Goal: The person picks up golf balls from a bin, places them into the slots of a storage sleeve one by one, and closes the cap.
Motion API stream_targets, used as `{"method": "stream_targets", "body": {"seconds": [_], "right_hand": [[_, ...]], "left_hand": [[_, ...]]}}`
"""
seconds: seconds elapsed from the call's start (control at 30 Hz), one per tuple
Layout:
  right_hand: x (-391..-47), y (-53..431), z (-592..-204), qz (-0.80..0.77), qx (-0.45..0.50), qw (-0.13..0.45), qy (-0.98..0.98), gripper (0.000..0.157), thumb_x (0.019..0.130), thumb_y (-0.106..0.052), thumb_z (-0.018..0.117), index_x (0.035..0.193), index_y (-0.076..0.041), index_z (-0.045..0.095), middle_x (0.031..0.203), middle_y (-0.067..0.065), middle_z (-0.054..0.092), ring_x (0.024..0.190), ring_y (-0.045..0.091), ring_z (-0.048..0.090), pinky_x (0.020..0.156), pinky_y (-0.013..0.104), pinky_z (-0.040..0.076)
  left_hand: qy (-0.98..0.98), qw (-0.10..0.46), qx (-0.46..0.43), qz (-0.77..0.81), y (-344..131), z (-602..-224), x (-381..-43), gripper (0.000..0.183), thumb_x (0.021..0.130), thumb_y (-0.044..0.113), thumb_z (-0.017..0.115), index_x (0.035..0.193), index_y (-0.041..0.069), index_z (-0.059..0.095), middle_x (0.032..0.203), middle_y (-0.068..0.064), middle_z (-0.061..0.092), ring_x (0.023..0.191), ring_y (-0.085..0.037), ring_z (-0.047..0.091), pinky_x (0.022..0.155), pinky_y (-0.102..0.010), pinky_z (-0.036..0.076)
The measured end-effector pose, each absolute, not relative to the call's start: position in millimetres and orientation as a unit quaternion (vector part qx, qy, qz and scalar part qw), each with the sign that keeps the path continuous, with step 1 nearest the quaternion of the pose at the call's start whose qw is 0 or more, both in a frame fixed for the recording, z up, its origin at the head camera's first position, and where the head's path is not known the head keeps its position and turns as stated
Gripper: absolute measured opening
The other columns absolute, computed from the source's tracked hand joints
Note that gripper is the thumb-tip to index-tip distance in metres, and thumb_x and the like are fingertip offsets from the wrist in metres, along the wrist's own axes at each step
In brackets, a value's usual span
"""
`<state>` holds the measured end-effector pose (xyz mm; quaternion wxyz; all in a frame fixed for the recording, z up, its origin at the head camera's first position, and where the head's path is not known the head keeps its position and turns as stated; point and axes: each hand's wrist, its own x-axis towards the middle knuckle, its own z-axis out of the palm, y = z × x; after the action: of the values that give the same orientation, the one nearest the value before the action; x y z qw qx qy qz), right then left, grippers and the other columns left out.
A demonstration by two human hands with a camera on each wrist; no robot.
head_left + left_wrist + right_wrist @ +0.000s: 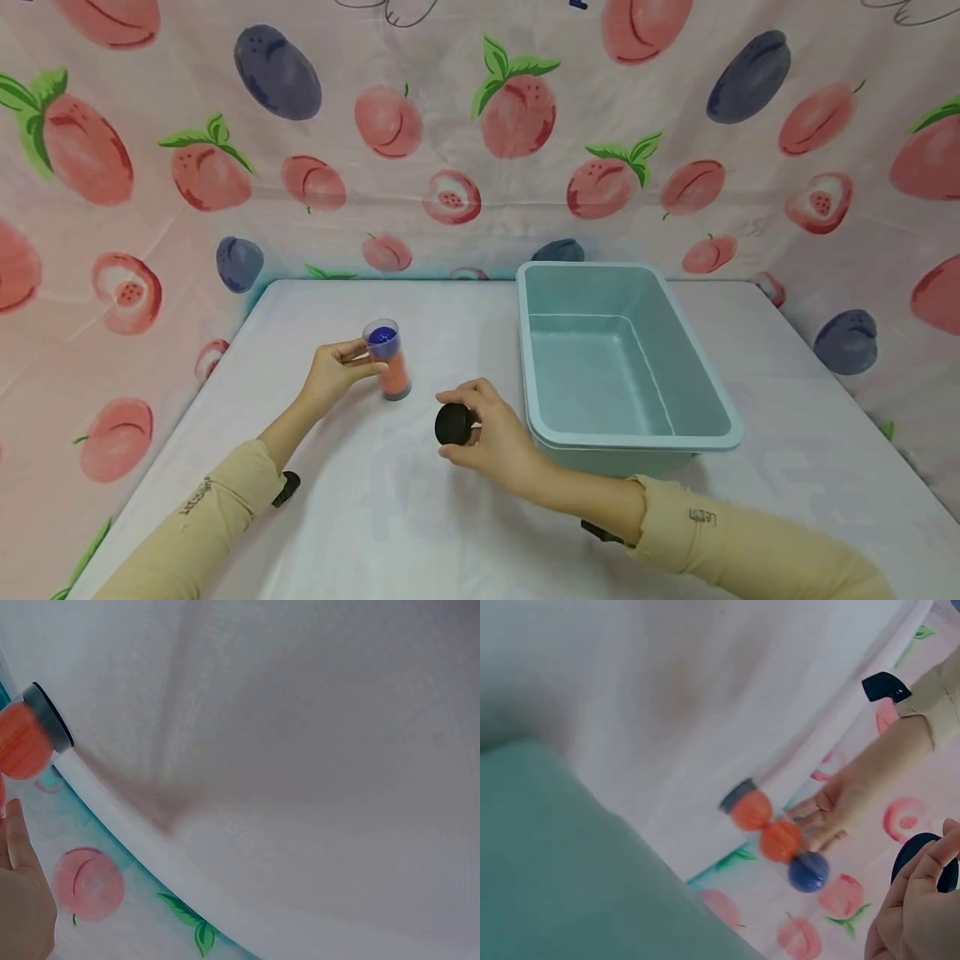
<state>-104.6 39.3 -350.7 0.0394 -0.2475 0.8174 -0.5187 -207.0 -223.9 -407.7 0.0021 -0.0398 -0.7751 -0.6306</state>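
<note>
On the left side of the table my left hand [330,379] grips a clear tube [397,371] between thumb and fingers. In the right wrist view, orange balls [780,840] are stacked inside it with a blue ball [808,871] at the open end. A dark grey base [49,718] closes the other end. The tube leans slightly. My right hand [502,437] pinches a round black lid [453,425] by its edge, apart from the tube and to its right. Only part of the left hand shows in the left wrist view.
A light blue-green plastic basin [712,417] stands to the right, just beyond my right hand. White cloth [360,517] covers the table. Behind it hangs a fruit-printed curtain [450,100]. Black wrist devices [286,489] sit under both forearms.
</note>
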Motion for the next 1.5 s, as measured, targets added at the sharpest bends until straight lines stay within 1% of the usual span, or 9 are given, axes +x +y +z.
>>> {"method": "stream_targets", "body": {"seconds": [0.3,0.43,0.57,0.67,0.77,1.07,1.27,1.37,1.5], "right_hand": [[-111,46,-306,-0.545,-0.253,0.12,0.791,0.044,0.077,0.003,0.072,0.118,0.003,0.058,0.119,0.017,0.06,0.085,0.015,0.065,0.071,0.02,0.057],[-118,46,-291,-0.519,-0.269,0.113,0.804,0.043,0.077,-0.003,0.075,0.116,0.001,0.059,0.115,0.013,0.063,0.086,0.013,0.064,0.072,0.019,0.056],[-128,43,-279,-0.472,-0.297,0.089,0.825,0.044,0.078,-0.011,0.076,0.116,0.002,0.059,0.105,0.01,0.066,0.083,0.011,0.064,0.076,0.02,0.056],[-140,40,-275,-0.432,-0.329,0.066,0.837,0.041,0.08,-0.016,0.076,0.113,0.001,0.06,0.097,0.007,0.067,0.082,0.01,0.063,0.08,0.02,0.055],[-153,37,-272,-0.399,-0.344,0.06,0.848,0.04,0.081,-0.019,0.075,0.111,0.0,0.058,0.096,0.007,0.067,0.082,0.011,0.063,0.078,0.019,0.055],[-192,16,-274,-0.315,-0.364,0.094,0.871,0.051,0.078,-0.018,0.078,0.119,-0.001,0.053,0.115,0.012,0.062,0.091,0.019,0.063,0.082,0.022,0.055],[-209,3,-275,-0.283,-0.396,0.084,0.869,0.054,0.074,-0.017,0.081,0.113,0.0,0.047,0.104,0.013,0.063,0.083,0.02,0.061,0.075,0.02,0.053],[-217,-2,-277,-0.265,-0.405,0.073,0.872,0.056,0.073,-0.018,0.082,0.111,0.0,0.044,0.095,0.012,0.062,0.076,0.018,0.057,0.068,0.019,0.048],[-228,-11,-284,-0.243,-0.425,0.064,0.87,0.055,0.075,-0.019,0.081,0.112,-0.001,0.044,0.091,0.01,0.06,0.075,0.016,0.051,0.067,0.019,0.043]], "left_hand": [[-0.769,0.01,-0.048,-0.638,-227,-410,-206,0.061,0.077,0.009,0.077,0.127,-0.01,0.049,0.125,-0.024,0.052,0.088,0.006,0.064,0.079,-0.013,0.053],[-0.764,0.016,-0.054,-0.643,-229,-412,-206,0.058,0.075,0.009,0.078,0.125,-0.007,0.054,0.123,-0.02,0.057,0.098,-0.009,0.067,0.08,-0.016,0.054],[-0.784,0.003,-0.035,-0.62,-229,-412,-207,0.057,0.079,0.006,0.074,0.129,-0.007,0.05,0.128,-0.023,0.051,0.098,-0.005,0.066,0.083,-0.016,0.052],[-0.783,0.0,-0.036,-0.621,-229,-412,-206,0.056,0.08,0.003,0.072,0.13,-0.008,0.048,0.129,-0.025,0.049,0.088,0.01,0.062,0.082,-0.014,0.052],[-0.777,0.002,-0.04,-0.628,-229,-412,-206,0.056,0.08,0.001,0.072,0.13,-0.01,0.048,0.128,-0.025,0.049,0.086,0.011,0.062,0.081,-0.014,0.052],[-0.774,0.003,-0.038,-0.632,-228,-414,-206,0.057,0.078,0.002,0.074,0.128,-0.011,0.049,0.126,-0.025,0.05,0.085,0.01,0.063,0.08,-0.014,0.053],[-0.773,0.003,-0.047,-0.632,-227,-412,-205,0.059,0.078,0.002,0.074,0.128,-0.013,0.048,0.126,-0.027,0.049,0.086,0.009,0.063,0.08,-0.014,0.053],[-0.768,0.004,-0.05,-0.639,-226,-411,-207,0.057,0.078,-0.002,0.072,0.128,-0.013,0.048,0.126,-0.028,0.048,0.084,0.009,0.063,0.079,-0.014,0.053],[-0.768,0.002,-0.053,-0.638,-227,-411,-208,0.056,0.078,-0.003,0.071,0.128,-0.013,0.047,0.127,-0.029,0.048,0.084,0.009,0.063,0.08,-0.014,0.053]]}}
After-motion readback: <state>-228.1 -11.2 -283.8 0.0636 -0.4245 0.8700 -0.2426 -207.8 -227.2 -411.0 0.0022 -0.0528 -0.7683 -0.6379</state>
